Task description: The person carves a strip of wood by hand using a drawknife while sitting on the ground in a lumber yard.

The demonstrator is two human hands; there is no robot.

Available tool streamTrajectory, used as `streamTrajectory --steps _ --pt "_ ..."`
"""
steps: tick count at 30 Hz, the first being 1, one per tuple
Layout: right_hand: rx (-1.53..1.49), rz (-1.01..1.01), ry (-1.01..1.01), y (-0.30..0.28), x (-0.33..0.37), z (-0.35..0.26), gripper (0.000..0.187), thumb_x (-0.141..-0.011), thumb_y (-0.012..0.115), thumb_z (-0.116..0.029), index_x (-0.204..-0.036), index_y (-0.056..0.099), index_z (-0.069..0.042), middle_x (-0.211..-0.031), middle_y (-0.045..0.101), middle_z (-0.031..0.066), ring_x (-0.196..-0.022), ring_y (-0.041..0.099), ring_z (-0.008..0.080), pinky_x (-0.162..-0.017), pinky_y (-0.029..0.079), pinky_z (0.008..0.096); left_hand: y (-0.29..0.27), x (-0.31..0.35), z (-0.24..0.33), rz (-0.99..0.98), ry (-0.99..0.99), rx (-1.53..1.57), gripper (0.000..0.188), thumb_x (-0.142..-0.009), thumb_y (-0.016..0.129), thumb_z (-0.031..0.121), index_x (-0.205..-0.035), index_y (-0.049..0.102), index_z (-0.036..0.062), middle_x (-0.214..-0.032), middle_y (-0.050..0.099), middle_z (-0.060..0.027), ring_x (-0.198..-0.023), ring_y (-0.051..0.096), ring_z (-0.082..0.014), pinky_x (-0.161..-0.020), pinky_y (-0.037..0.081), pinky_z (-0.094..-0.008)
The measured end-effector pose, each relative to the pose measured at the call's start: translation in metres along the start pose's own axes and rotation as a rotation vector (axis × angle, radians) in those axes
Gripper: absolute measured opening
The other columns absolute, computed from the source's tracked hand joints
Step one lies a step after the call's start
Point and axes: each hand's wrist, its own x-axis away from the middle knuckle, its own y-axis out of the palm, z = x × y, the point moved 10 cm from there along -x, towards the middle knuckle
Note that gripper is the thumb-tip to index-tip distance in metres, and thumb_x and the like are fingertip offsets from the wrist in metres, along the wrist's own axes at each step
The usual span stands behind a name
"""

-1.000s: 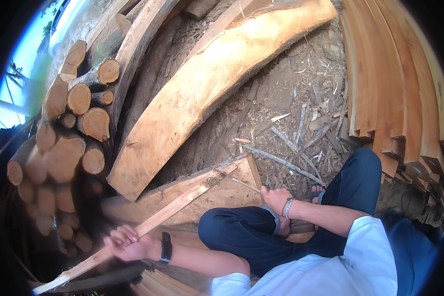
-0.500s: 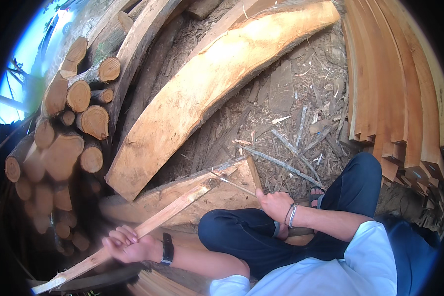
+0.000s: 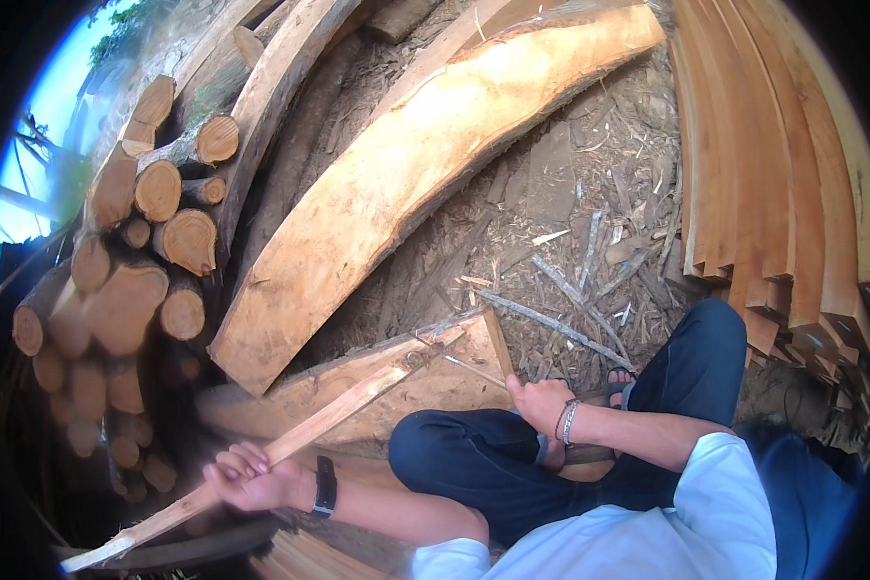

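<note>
My left hand is wrapped round a long, narrow wooden strip that slants from the lower left up toward the middle. The strip's far end, with a dark knot, rests on a thick sawn slab. Closed round the end of a thin, rod-like tool is my right hand; the tool's pale tip points at the strip near the knot. What kind of tool it is, I cannot make out.
A large curved slab lies beyond my knees. Cut logs are piled at the left, and long sawn boards are stacked at the right. Bark, chips and sticks litter the ground. More thin strips lie by my left arm.
My right hand and the thin tool have shifted slightly right and nearer to me, opening a small gap by the knot. The left hand and strip stay nearly in place.
</note>
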Motion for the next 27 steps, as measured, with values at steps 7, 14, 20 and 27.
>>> streamTrajectory --steps 7,14,20,27 --pt "0.115 0.063 -0.019 0.020 -0.002 0.017 0.016 -0.081 0.050 -0.009 -0.094 0.045 -0.002 -0.063 0.064 0.0146 -0.058 0.066 0.0301 -0.049 0.053 0.0388 0.003 0.001 -0.011 0.022 -0.036 0.002 0.033 -0.090 0.043 0.021 -0.060 0.031 0.0134 -0.047 0.027 0.0023 -0.035 0.023 -0.0071 -0.032 0.020 -0.0202" --pt "0.016 -0.008 -0.004 0.026 -0.001 0.024 0.017 -0.082 0.049 -0.009 -0.095 0.044 0.000 -0.070 0.065 0.0180 -0.066 0.067 0.0322 -0.054 0.054 0.0405 0.004 0.004 -0.007 0.036 -0.023 -0.023 0.033 -0.090 0.042 0.021 -0.060 0.031 0.0136 -0.047 0.027 0.0021 -0.036 0.024 -0.0072 -0.032 0.020 -0.0202" --pt "-0.155 -0.148 0.041 0.041 -0.011 0.044 0.025 -0.079 0.053 -0.005 -0.099 0.042 0.004 -0.080 0.064 0.0246 -0.068 0.067 0.0333 -0.056 0.053 0.0437 -0.006 0.000 -0.010 0.046 -0.028 0.001 0.032 -0.090 0.041 0.019 -0.061 0.032 0.0132 -0.049 0.028 0.0021 -0.036 0.024 -0.0070 -0.032 0.021 -0.0206" --pt "-0.616 -0.264 0.051 0.020 -0.010 0.033 0.028 -0.085 0.053 -0.016 -0.102 0.041 0.003 -0.070 0.060 0.0246 -0.059 0.061 0.0383 -0.057 0.050 0.0490 -0.006 -0.002 -0.015 0.010 -0.071 0.062 0.030 -0.090 0.042 0.020 -0.063 0.031 0.0131 -0.046 0.027 0.0017 -0.035 0.024 -0.0072 -0.032 0.020 -0.0198"
